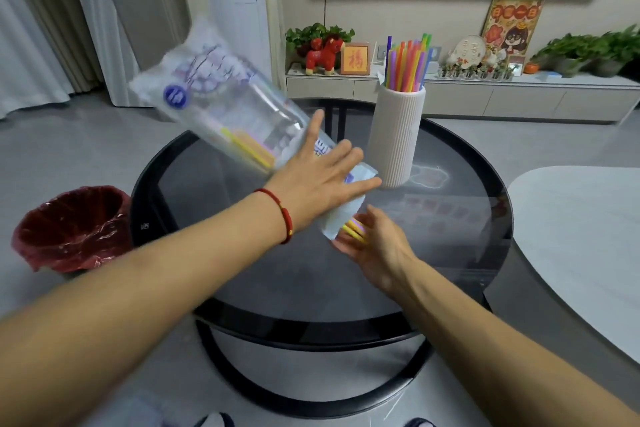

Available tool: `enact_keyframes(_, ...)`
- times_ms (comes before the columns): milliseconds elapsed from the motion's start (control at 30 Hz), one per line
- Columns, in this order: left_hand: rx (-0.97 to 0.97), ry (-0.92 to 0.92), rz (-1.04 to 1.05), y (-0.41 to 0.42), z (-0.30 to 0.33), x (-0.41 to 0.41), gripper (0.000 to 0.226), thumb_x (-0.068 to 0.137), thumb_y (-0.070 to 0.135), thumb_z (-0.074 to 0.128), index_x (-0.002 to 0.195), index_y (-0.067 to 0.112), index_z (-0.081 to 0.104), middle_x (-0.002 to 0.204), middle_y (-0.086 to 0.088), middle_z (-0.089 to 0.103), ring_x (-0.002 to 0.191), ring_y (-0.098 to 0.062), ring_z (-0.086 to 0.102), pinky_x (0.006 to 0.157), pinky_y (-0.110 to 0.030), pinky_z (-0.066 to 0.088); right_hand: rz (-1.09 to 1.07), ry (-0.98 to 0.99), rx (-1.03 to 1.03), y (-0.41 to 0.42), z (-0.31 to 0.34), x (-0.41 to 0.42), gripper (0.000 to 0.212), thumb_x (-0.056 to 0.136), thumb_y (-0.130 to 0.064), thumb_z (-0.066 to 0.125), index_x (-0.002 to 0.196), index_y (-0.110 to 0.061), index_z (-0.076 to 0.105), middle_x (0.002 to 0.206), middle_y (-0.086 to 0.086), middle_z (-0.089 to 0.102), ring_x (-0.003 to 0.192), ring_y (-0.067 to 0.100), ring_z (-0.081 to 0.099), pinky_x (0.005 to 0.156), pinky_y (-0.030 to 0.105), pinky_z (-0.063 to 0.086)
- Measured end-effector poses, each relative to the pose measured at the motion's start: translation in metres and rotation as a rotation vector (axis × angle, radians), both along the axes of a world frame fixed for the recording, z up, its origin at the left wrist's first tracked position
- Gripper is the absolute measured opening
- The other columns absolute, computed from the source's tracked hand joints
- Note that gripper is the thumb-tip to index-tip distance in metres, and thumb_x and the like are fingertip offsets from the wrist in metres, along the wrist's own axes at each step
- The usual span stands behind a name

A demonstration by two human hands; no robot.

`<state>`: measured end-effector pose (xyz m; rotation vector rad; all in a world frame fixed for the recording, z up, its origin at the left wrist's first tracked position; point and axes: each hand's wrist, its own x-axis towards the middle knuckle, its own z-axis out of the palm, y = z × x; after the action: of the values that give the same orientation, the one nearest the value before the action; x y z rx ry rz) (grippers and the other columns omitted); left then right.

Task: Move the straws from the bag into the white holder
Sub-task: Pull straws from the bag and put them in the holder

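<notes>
Here I see the left hand [318, 180] laid across a clear printed plastic bag [221, 107], its fingers spread flat over the bag's lower part, the bag tilted in the air above the round dark glass table [457, 253] with its mouth pointing down. A few yellow and pink straws [354, 228] poke from that mouth into my right hand [374, 246], whose fingers curl loosely around them; I cannot tell whether they pinch. More straws lie blurred inside the bag. The white ribbed cylindrical holder [394, 139] stands upright on the table just beside the left fingertips, already holding a bunch of multicoloured straws [408, 62].
</notes>
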<state>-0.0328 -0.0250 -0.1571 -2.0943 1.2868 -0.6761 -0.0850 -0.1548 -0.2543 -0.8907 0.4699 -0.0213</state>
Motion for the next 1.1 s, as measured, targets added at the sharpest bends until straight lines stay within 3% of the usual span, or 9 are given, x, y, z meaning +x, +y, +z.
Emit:
enact_keyframes(100,0.163,-0.126,-0.093,0.001,0.008,0.004,0.101,0.084,0.011,0.068,0.157,0.028,0.001,0.148,-0.023,0.023,0.141,-0.037,0.022,0.108,-0.08,-0.005,0.086,0.017,0.027,0.01,0.004,0.005,0.038,0.107,-0.026,0.043,0.125,-0.005,0.069,0.105,0.016,0.08,0.083,0.027,0.08,0.067,0.04,0.065)
enact_keyframes(200,0.162,-0.175,-0.006,0.006,0.009,0.006,0.09,0.092,0.01,0.059,0.157,0.026,-0.001,0.146,-0.024,0.023,0.141,-0.039,0.021,0.108,-0.08,-0.002,0.126,0.09,-0.007,0.016,0.009,0.011,0.041,0.108,-0.027,0.04,0.132,-0.001,0.062,0.09,0.021,0.075,0.065,0.031,0.075,0.057,0.038,0.064)
enact_keyframes(367,0.138,-0.202,0.007,0.016,0.002,0.006,0.102,0.086,0.011,0.065,0.157,0.025,-0.007,0.145,-0.023,0.023,0.14,-0.038,0.021,0.108,-0.079,-0.003,0.167,0.072,-0.064,0.016,0.006,0.015,0.024,0.103,-0.025,0.061,0.097,-0.007,0.076,0.077,0.009,0.08,0.06,0.018,0.077,0.059,0.027,0.065)
enact_keyframes(433,0.085,-0.176,0.024,0.022,0.0,0.01,0.103,0.086,0.012,0.066,0.157,0.026,-0.008,0.147,-0.022,0.022,0.141,-0.038,0.02,0.108,-0.079,-0.005,0.157,-0.01,0.019,0.012,0.006,0.015,0.02,0.1,-0.022,0.07,0.099,-0.003,0.077,0.087,0.01,0.082,0.067,0.015,0.079,0.059,0.023,0.063)
enact_keyframes(567,-0.025,-0.048,0.141,0.034,-0.019,0.013,0.11,0.082,0.006,0.065,0.156,0.029,-0.014,0.149,-0.023,0.019,0.142,-0.038,0.02,0.109,-0.079,0.001,0.074,-0.102,0.102,-0.006,0.005,0.014,0.027,0.097,-0.003,0.07,0.118,0.014,0.068,0.109,0.022,0.077,0.08,0.02,0.081,0.067,0.02,0.063)
enact_keyframes(700,-0.166,0.076,0.277,0.045,-0.051,0.012,0.132,0.065,0.002,0.076,0.155,0.035,-0.015,0.148,-0.02,0.024,0.138,-0.036,0.027,0.11,-0.076,0.007,0.007,-0.05,-0.043,-0.036,0.009,0.01,0.004,0.093,0.007,0.071,0.096,0.009,0.073,0.094,0.021,0.075,0.065,0.018,0.078,0.06,0.017,0.062)
enact_keyframes(800,-0.233,0.185,0.355,0.053,-0.062,0.018,0.133,0.066,0.003,0.077,0.154,0.04,-0.016,0.148,-0.017,0.023,0.135,-0.033,0.028,0.109,-0.076,0.012,-0.056,-0.052,-0.203,-0.061,0.014,0.006,0.008,0.093,0.007,0.07,0.087,0.004,0.073,0.092,0.02,0.072,0.07,0.018,0.075,0.067,0.018,0.064)
enact_keyframes(1000,-0.302,0.784,0.499,0.056,-0.067,0.032,0.137,0.058,0.04,0.081,0.154,0.036,-0.018,0.158,-0.006,0.005,0.148,-0.024,0.002,0.112,-0.075,-0.001,-0.064,-0.121,-0.564,-0.103,0.03,-0.02,0.007,0.087,-0.001,0.079,0.091,0.004,0.077,0.086,0.021,0.076,0.07,0.025,0.078,0.069,0.021,0.064)
enact_keyframes(1100,-0.498,1.017,0.431,0.043,-0.061,0.025,0.127,0.057,0.07,0.067,0.157,0.033,-0.002,0.163,0.008,0.006,0.151,-0.016,0.003,0.117,-0.067,-0.002,-0.038,-0.215,-0.822,-0.108,0.045,-0.031,0.009,0.084,-0.011,0.084,0.091,-0.005,0.082,0.087,0.015,0.081,0.075,0.029,0.08,0.071,0.025,0.065)
